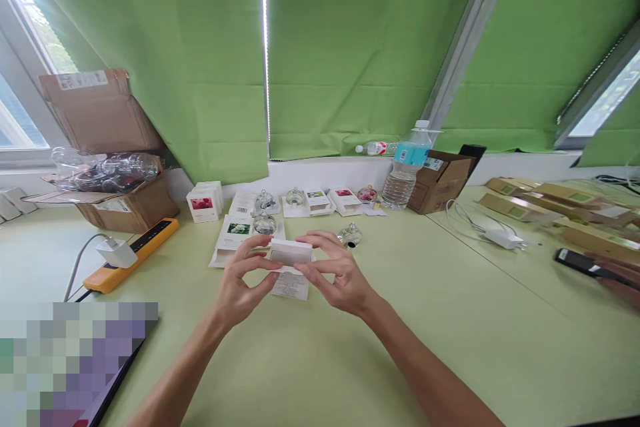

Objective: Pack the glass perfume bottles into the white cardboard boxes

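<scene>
Between my two hands is a small white cardboard box (291, 253), its near end standing open toward me. My left hand (246, 275) pinches its left side with thumb and fingers. On the other side, my right hand (340, 273) grips the right edge the same way. Below the box a printed paper (291, 285) shows; whether it is part of the box I cannot tell. Just beyond my right hand lies a small clear glass ornament (351, 235). Past my left hand a white box with a green picture (237, 229) lies flat, beside another glass ornament (265, 223).
Along the wall stand white boxes with red pictures (204, 203), a red-filled glass ornament (367, 194) and a large water bottle (403, 170). An orange power strip (135, 255) and a carton of plastic bottles (123, 203) are left. Flat brown cartons (565, 203) and a white adapter (504, 237) lie right.
</scene>
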Demonstrator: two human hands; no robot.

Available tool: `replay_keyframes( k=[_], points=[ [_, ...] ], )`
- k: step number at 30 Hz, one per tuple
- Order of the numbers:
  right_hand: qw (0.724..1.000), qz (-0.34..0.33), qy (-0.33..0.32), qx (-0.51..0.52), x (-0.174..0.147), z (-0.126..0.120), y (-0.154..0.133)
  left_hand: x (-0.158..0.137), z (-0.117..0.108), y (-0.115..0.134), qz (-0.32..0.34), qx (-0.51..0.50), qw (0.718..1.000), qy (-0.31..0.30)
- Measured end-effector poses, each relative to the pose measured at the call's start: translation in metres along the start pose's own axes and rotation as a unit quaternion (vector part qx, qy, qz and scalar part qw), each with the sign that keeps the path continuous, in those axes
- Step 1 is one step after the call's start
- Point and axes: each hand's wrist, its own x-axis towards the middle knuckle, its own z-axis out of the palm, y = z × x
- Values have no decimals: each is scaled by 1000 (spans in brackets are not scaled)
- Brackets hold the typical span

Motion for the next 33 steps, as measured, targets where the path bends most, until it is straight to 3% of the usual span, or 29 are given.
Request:
replay_keyframes(
  k=[25,29,33],
  points=[
    [994,91,-47,41,-1,2,-2,-6,7,-4,53,132,990,-9],
    [994,91,-46,44,-1,2,-1,-1,3,7,77,141,987,29],
    [994,98,-43,31,-3,2,0,-2,-7,48,82,106,981,137]
  ],
)
